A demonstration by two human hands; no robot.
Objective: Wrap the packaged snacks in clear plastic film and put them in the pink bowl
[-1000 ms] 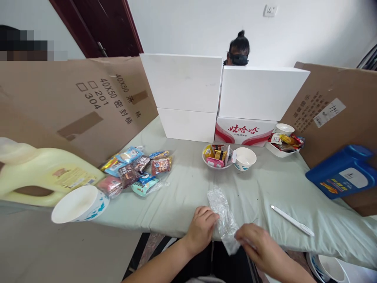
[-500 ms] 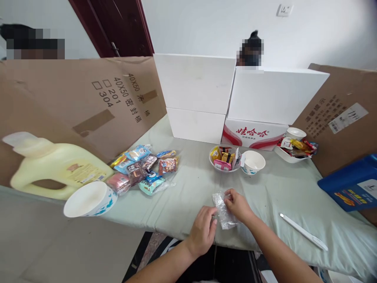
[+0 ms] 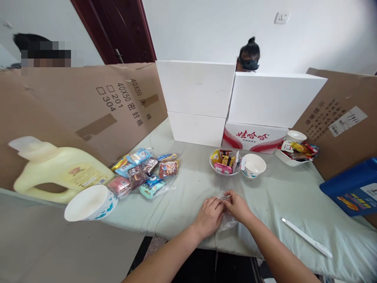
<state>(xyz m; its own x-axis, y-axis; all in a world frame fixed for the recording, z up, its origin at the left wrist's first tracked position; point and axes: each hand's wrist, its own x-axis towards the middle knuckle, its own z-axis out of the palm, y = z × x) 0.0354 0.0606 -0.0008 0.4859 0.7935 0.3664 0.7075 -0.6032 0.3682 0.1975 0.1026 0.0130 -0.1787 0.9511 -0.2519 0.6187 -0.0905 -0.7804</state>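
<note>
**Both hands pinch a clear plastic bag at the worktop's near edge**

Far left, a pale yellow plastic jug (image 3: 55,171) lies on its side against a leaning brown cardboard sheet (image 3: 76,106). Just in front of it a white paper bowl with blue print (image 3: 90,202) is tipped over, its mouth open towards us. Beside that sits a loose heap of small wrapped snack packets (image 3: 141,173) on the pale green cloth of the worktop (image 3: 282,192).

In the middle, near the front edge, the person's left hand (image 3: 209,212) and right hand (image 3: 238,206) meet over a crumpled clear plastic bag (image 3: 227,222). Each grip is closed to a pinch, fingertips pressed on the film, with the two hands almost touching. The bag lies flat on the cloth under and between them, mostly covered.

Behind the hands stand a clear bowl of sweets (image 3: 224,162) and, touching it on the right, a white paper cup (image 3: 253,165). Stacked white boxes (image 3: 235,102) rise behind those, another person's head showing above them. Further right are a white tray of wrapped snacks (image 3: 294,151), a white pen-like stick (image 3: 306,237) on the cloth, and a blue plastic container (image 3: 353,186) at the edge.
</note>
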